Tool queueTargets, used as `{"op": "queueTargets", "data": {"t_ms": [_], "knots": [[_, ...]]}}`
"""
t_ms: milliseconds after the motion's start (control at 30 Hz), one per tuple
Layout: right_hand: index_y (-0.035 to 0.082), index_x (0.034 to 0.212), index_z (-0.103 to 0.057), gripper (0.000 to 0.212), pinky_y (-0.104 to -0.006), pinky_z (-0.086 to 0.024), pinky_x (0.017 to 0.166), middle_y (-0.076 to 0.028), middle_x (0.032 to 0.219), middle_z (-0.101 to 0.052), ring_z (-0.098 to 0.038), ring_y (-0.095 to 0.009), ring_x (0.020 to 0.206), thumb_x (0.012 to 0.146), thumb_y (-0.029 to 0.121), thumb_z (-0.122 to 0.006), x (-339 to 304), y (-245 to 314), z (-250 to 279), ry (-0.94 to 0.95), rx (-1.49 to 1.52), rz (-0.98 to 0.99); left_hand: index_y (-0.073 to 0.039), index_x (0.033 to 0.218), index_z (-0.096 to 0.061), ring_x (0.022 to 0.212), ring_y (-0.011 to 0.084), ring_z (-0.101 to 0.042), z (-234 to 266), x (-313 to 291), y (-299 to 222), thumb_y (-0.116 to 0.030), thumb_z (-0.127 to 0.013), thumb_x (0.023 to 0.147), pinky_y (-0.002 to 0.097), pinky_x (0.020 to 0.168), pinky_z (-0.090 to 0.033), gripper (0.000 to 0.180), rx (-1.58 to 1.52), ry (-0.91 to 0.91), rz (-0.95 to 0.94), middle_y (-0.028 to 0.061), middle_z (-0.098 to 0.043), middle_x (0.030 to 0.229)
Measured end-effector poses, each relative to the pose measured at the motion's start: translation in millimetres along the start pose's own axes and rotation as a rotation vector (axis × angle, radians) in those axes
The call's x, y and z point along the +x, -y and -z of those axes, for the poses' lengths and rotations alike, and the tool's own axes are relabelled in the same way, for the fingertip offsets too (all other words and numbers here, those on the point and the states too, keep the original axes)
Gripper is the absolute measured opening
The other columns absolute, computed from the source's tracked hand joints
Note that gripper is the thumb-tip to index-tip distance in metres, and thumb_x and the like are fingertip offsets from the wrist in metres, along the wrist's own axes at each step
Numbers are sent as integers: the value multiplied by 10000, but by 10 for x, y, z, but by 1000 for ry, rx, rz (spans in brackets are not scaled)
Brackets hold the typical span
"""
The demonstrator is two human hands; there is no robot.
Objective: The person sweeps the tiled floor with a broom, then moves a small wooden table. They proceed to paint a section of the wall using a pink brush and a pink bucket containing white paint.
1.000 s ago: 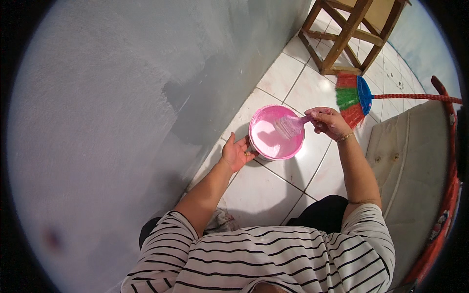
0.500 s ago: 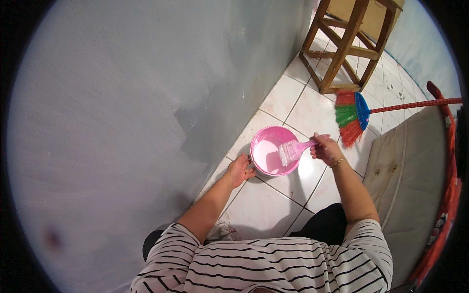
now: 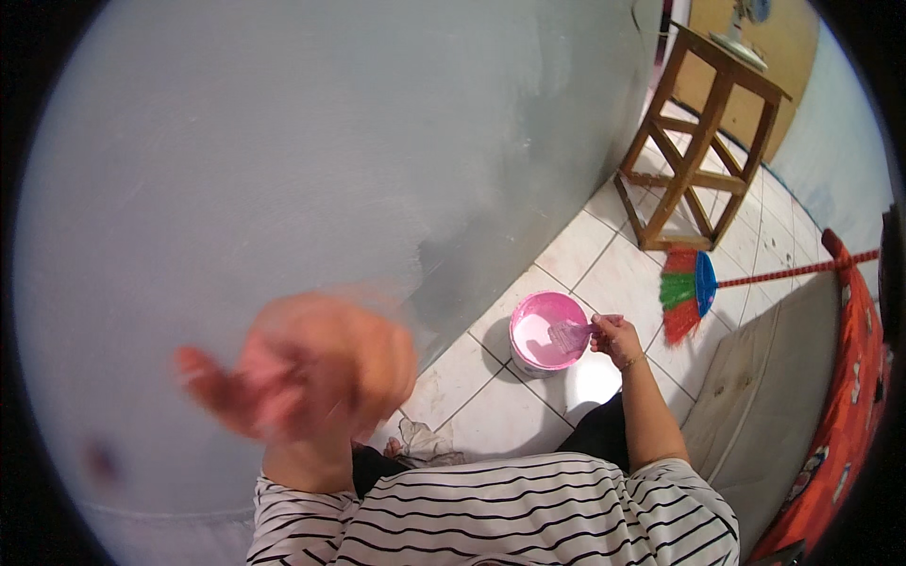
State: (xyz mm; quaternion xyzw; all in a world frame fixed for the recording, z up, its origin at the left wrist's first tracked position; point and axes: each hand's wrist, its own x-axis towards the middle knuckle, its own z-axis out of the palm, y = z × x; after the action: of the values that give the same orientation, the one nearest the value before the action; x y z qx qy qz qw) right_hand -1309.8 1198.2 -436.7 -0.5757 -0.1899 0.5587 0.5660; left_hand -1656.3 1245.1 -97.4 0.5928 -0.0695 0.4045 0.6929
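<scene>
My right hand (image 3: 617, 341) grips the handle of a flat paintbrush (image 3: 569, 338). The brush is held over the mouth of a pink bucket (image 3: 545, 304), its bristles above pale pink paint; whether they touch the paint I cannot tell. The bucket stands on white floor tiles, close to the foot of the wall. My left hand (image 3: 326, 368) is raised high in front of the grey wall (image 3: 311, 170), large and smeared by motion, so its fingers do not show clearly. A darker patch marks the wall beyond that hand.
A wooden stool (image 3: 714, 104) stands ahead on the right, bearing a small fan (image 3: 739, 49). A broom (image 3: 681, 294) with red and green bristles lies nearer. A grey padded cushion (image 3: 755, 377) and red patterned cloth (image 3: 830, 424) line the right side. Crumpled material (image 3: 427, 443) lies near my legs.
My left hand has left the bucket's side and risen up and to the left. My right hand still holds the paintbrush at the bucket. The view has shifted, showing more of the stool.
</scene>
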Motion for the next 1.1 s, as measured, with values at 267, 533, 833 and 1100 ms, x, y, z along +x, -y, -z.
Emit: {"op": "queueTargets", "data": {"t_ms": [267, 533, 833, 1100], "knots": [[47, 762, -591, 105, -263, -464, 451, -25, 586, -530, -520, -135, 466, 716, 134, -626, 33, -205, 85, -88, -160, 10, -35, 517, -488, 379, 170, -470, -571, -92, -443, -459, -347, 909, 239, 329, -367, 595, -278, 369, -259, 137, -577, 561], [22, 801, -586, 99, -294, -502, 490, -73, 663, -592, -594, -177, 553, 720, 77, -578, -37, 55, -45, 49, -252, -28, -52, 466, -450, 351, 148, -433, -963, 4, -469, -381, -312, 934, 215, 320, -342, 588, -259, 191, -322, 119, -533, 513], [-16, 798, -585, 98, -285, -519, 582, -66, 700, -600, -588, -153, 595, 732, 42, -629, 337, 19, 131, 185, -236, 112, -67, 658, -516, 407, 179, -483, -410, -48, -203, -656, -346, 809, 273, 329, -304, 632, 39, -41, -55, 54, -481, 490], [-95, 992, -546, 327, -292, -523, 673, -151, 837, -628, -617, -206, 704, 728, 76, -637, 335, 182, 507, 174, -55, -38, -83, 635, -423, 510, 183, -396, 510, -1249, 1261, -617, -212, 851, 269, 496, -314, 614, -77, -930, 564, 107, -456, 570]]}}
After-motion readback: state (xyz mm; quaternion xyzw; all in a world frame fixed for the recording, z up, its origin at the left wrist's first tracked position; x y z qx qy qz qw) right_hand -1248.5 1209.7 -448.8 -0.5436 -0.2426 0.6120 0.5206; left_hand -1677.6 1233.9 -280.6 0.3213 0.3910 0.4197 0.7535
